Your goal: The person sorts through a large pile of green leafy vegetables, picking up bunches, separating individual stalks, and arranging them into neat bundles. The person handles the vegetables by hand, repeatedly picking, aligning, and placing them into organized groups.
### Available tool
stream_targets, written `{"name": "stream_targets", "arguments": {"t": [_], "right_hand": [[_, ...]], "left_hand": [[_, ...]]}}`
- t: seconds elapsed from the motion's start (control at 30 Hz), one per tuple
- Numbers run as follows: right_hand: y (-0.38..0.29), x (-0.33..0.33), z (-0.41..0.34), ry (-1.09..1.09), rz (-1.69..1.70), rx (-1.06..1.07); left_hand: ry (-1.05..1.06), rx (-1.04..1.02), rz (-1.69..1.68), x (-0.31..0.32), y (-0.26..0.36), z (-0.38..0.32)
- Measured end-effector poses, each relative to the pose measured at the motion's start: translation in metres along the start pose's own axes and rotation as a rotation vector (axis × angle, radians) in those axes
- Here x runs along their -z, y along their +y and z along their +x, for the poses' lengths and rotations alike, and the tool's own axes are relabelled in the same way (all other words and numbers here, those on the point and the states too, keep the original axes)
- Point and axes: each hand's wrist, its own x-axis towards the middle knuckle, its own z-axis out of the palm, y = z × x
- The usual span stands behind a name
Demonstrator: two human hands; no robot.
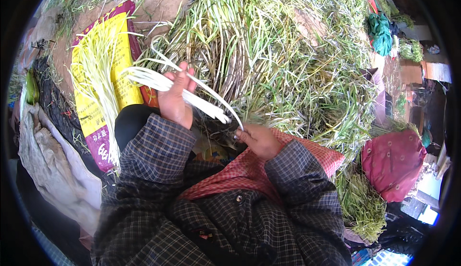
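Observation:
My left hand grips a small bundle of pale stalks, white at the base, with their folded tops sticking out to the left. One single stalk runs from between the left fingers, bending down to my right hand, which pinches its lower end. Left of my hands, more cleaned pale yellow-white stalks lie along a yellow and purple printed bag. Beyond my hands rests a large heap of uncleaned stalks with green leaves and brownish lower parts.
Loose leaves and trimmings cover the ground to the right. A red patterned cloth sits at the right, near a pile of greens. A whitish sack lies at the left. Over my lap is a red checked cloth.

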Motion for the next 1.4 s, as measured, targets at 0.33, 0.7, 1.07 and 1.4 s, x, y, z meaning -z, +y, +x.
{"name": "stream_targets", "arguments": {"t": [0.33,0.7,1.07,1.4], "right_hand": [[-0.023,0.011,0.004,-0.016,0.018,0.116],[-0.033,0.096,-0.043,-0.245,0.465,-0.067],[0.016,0.151,0.066,0.309,0.157,-0.362],[0.174,0.037,0.183,0.604,0.856,-0.591]], "left_hand": [[-0.163,0.383,-0.07,0.002,-0.024,-0.026],[-0.017,0.513,0.014,0.013,-0.03,-0.04],[-0.341,0.737,0.248,0.024,-0.031,-0.067],[-0.376,0.723,0.277,0.018,-0.026,-0.045]]}}
